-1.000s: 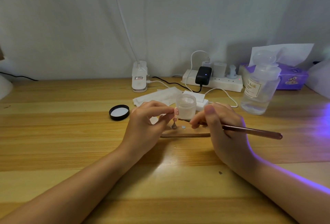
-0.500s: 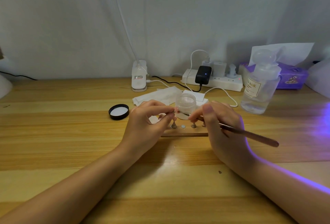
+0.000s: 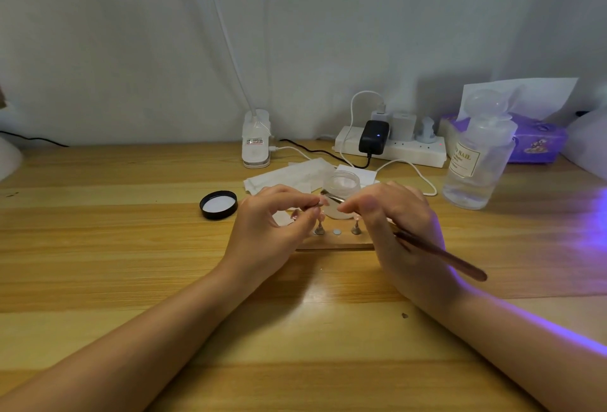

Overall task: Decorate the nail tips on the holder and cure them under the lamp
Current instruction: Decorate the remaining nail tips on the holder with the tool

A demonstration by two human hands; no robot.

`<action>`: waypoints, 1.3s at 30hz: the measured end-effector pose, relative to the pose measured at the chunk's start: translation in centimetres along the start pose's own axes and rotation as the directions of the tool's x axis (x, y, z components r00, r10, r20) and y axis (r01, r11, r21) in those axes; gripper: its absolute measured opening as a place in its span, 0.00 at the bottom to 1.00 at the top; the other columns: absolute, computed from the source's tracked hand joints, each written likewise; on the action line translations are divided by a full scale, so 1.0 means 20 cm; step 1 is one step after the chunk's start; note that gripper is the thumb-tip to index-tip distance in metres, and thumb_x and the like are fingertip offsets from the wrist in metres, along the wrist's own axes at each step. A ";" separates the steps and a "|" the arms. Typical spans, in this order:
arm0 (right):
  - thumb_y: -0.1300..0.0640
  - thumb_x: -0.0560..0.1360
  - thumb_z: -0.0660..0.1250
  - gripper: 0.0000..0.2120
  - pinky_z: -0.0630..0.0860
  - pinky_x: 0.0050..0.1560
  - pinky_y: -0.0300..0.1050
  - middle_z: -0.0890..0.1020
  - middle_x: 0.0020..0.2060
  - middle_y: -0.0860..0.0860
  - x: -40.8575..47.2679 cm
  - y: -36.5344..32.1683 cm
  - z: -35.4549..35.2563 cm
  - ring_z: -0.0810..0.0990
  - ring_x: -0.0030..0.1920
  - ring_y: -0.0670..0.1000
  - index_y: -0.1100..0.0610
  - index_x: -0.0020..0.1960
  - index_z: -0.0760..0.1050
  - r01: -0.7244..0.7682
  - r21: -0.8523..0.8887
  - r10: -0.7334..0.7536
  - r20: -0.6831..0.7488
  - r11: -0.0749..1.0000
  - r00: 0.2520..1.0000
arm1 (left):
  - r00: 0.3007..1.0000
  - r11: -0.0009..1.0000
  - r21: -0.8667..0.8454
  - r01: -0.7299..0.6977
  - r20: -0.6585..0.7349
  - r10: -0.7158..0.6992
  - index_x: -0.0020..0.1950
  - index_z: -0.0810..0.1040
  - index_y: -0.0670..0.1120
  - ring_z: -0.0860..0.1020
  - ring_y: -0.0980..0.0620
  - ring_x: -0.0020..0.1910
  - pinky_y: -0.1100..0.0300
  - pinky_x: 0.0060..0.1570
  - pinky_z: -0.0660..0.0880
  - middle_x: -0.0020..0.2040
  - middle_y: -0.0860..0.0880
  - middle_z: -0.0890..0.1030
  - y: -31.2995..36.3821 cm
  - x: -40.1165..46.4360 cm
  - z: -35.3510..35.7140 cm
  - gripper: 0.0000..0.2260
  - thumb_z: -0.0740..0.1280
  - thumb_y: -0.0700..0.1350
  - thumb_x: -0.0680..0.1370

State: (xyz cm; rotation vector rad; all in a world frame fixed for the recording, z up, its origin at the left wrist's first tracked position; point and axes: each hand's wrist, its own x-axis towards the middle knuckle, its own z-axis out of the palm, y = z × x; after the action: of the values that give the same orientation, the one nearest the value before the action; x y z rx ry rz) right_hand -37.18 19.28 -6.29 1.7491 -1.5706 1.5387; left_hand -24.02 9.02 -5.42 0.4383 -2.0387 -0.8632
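The left hand (image 3: pixel 272 224) pinches a small stand carrying a pink nail tip (image 3: pixel 323 202) between thumb and forefinger, raised just above the wooden holder (image 3: pixel 335 242). The right hand (image 3: pixel 399 231) grips a thin brush (image 3: pixel 437 252), its tip touching that nail tip. More stands sit on the holder between the hands. Just behind stands an open clear jar (image 3: pixel 341 186); its black lid (image 3: pixel 218 204) lies to the left on the surface (image 3: pixel 131 247).
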 end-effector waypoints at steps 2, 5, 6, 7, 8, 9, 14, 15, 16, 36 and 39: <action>0.48 0.80 0.50 0.23 0.70 0.44 0.55 0.78 0.35 0.43 0.00 0.00 0.00 0.78 0.38 0.48 0.56 0.40 0.80 0.004 0.001 -0.004 0.009 1.000 1.000 | 1.000 1.000 -0.003 0.003 -0.001 -0.003 0.48 0.81 0.48 0.79 0.53 0.44 0.62 0.45 0.74 0.41 0.54 0.81 0.00 0.00 0.00 0.09 0.71 0.37 0.71; 0.46 0.80 0.49 0.25 0.70 0.44 0.54 0.78 0.31 0.43 -0.01 0.00 -0.01 0.76 0.37 0.43 0.55 0.36 0.78 -0.043 0.057 0.044 -0.022 0.997 0.999 | 1.000 1.000 -0.010 -0.003 -0.004 0.003 0.47 0.81 0.50 0.79 0.54 0.44 0.62 0.46 0.74 0.41 0.55 0.81 0.00 0.00 0.00 0.10 0.71 0.37 0.71; 0.46 0.80 0.49 0.25 0.70 0.44 0.53 0.78 0.31 0.43 -0.01 0.00 -0.01 0.75 0.36 0.40 0.54 0.35 0.78 -0.043 0.064 0.046 -0.033 0.997 0.998 | 1.000 1.000 -0.012 -0.005 -0.006 0.004 0.47 0.81 0.50 0.79 0.55 0.44 0.62 0.46 0.74 0.41 0.55 0.81 0.00 0.00 0.00 0.10 0.71 0.37 0.71; 0.46 0.80 0.48 0.25 0.70 0.44 0.52 0.77 0.31 0.42 -0.01 0.00 -0.01 0.74 0.36 0.39 0.53 0.36 0.77 -0.036 0.060 0.038 -0.037 0.998 0.999 | 1.000 1.000 -0.014 -0.004 -0.006 0.004 0.47 0.81 0.50 0.78 0.55 0.44 0.62 0.46 0.74 0.41 0.55 0.81 0.00 0.00 0.00 0.09 0.71 0.37 0.71; 0.47 0.80 0.48 0.24 0.70 0.44 0.51 0.77 0.33 0.41 -0.01 0.00 -0.01 0.75 0.37 0.39 0.53 0.37 0.77 -0.023 0.050 0.024 -0.033 0.998 0.999 | 1.000 1.000 -0.014 -0.002 -0.005 0.002 0.47 0.81 0.50 0.78 0.55 0.44 0.62 0.46 0.74 0.41 0.54 0.81 0.00 0.00 0.00 0.09 0.71 0.37 0.71; 0.47 0.80 0.49 0.23 0.70 0.45 0.52 0.77 0.34 0.41 0.00 0.00 -0.01 0.76 0.38 0.40 0.53 0.39 0.77 -0.006 0.037 0.007 -0.023 0.999 1.000 | 1.000 1.000 -0.012 -0.001 -0.007 0.001 0.46 0.81 0.50 0.78 0.55 0.44 0.62 0.46 0.74 0.41 0.54 0.81 0.00 0.00 0.00 0.09 0.71 0.37 0.71; 0.53 0.78 0.53 0.19 0.71 0.43 0.57 0.76 0.33 0.40 0.00 -0.01 0.00 0.78 0.37 0.46 0.57 0.38 0.79 -0.031 0.024 0.030 0.013 0.999 0.999 | 1.000 1.000 -0.004 -0.001 -0.010 0.001 0.47 0.81 0.49 0.78 0.55 0.44 0.64 0.45 0.74 0.41 0.54 0.81 -0.01 0.00 0.00 0.09 0.71 0.37 0.71; 0.53 0.78 0.53 0.20 0.71 0.43 0.57 0.78 0.32 0.42 0.00 -0.01 0.00 0.78 0.36 0.46 0.57 0.36 0.79 -0.055 0.038 0.055 0.005 0.998 0.998 | 1.000 1.000 -0.006 -0.003 -0.010 0.003 0.47 0.81 0.50 0.78 0.55 0.44 0.63 0.46 0.74 0.41 0.54 0.81 -0.01 0.00 0.00 0.09 0.71 0.37 0.71; 0.53 0.78 0.52 0.21 0.71 0.44 0.56 0.78 0.30 0.45 -0.01 0.00 -0.01 0.77 0.36 0.46 0.57 0.34 0.78 -0.074 0.049 0.075 -0.004 0.996 0.997 | 1.000 1.000 -0.010 -0.003 -0.010 0.003 0.47 0.81 0.50 0.78 0.56 0.44 0.63 0.46 0.74 0.41 0.55 0.81 0.00 0.00 0.00 0.09 0.71 0.37 0.71; 0.53 0.78 0.54 0.18 0.73 0.42 0.54 0.79 0.36 0.43 0.00 -0.01 -0.01 0.78 0.39 0.45 0.57 0.40 0.79 -0.066 0.084 0.065 0.013 0.994 0.998 | 1.000 0.999 0.017 -0.030 0.006 0.030 0.45 0.80 0.53 0.78 0.55 0.45 0.62 0.47 0.73 0.42 0.54 0.81 0.00 0.00 0.00 0.11 0.71 0.37 0.71; 0.53 0.77 0.53 0.19 0.73 0.42 0.48 0.80 0.33 0.46 0.00 0.00 -0.01 0.78 0.37 0.44 0.57 0.37 0.79 -0.125 0.113 0.125 0.004 0.986 0.992 | 0.999 0.999 0.016 -0.030 0.019 0.030 0.46 0.80 0.52 0.77 0.56 0.45 0.63 0.47 0.73 0.42 0.53 0.81 0.00 0.00 0.00 0.10 0.71 0.37 0.70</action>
State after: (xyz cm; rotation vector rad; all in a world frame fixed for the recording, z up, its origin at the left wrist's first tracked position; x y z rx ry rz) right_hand -37.22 19.37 -6.24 1.7347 -1.6496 1.7196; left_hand -24.08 8.99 -5.36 0.4088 -2.0663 -0.8355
